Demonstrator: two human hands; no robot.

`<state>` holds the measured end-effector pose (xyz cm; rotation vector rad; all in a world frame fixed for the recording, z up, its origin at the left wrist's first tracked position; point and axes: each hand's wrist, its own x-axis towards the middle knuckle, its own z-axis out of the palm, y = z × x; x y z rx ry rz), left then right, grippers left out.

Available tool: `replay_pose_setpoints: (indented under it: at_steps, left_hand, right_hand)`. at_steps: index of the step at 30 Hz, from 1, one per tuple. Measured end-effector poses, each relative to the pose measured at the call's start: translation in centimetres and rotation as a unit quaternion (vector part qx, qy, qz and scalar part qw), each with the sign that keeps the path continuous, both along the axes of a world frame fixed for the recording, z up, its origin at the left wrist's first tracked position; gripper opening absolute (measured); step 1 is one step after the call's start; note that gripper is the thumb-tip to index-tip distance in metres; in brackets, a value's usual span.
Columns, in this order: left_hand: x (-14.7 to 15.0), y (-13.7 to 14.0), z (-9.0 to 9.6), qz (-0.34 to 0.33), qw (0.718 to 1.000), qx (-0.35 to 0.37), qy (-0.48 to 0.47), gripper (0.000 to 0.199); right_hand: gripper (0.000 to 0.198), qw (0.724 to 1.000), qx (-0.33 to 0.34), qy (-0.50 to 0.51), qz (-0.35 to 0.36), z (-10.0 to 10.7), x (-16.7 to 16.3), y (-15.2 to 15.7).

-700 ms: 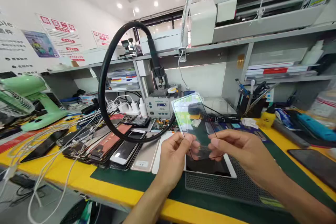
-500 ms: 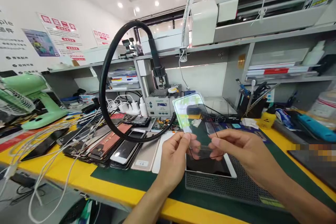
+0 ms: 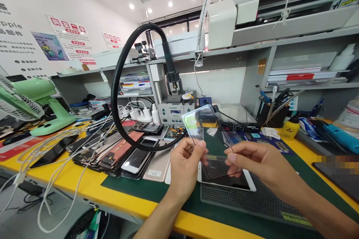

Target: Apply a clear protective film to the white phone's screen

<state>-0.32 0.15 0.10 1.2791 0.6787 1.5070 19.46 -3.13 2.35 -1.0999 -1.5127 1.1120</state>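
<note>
Left grip (image 3: pixel 186 161) and right grip (image 3: pixel 254 158), almost closed, are pinching the clear panel (image 3: pixel 211 143) — already raised, not yet set down; below them a white-edged device (image 3: pixel 241 183) is lying.

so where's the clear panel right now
In the head view, the clear panel is just right of centre, held between the left hand and right hand, over the white-framed phone.

Yellow bench (image 3: pixel 126 198) beneath a green mat (image 3: pixel 134 189), a red mat (image 3: pixel 14 147), a dark phone (image 3: pixel 52 152) and white cables (image 3: pixel 64 132).
</note>
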Motion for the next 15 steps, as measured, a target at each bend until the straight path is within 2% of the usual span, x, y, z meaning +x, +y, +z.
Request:
replay_pose_setpoints:
  at_steps: [11,15]
  left_hand:
    - [0.10,-0.09,-0.13,-0.004,1.000,-0.017,-0.020,0.029]
    - [-0.08,0.13,-0.21,0.027,0.999,-0.012,-0.017,0.035]
  right_hand:
    - [0.033,1.000,0.003,-0.015,-0.003,0.06,0.07,0.05]
    - [0.031,1.000,-0.008,-0.010,0.008,-0.18,-0.11,0.20]
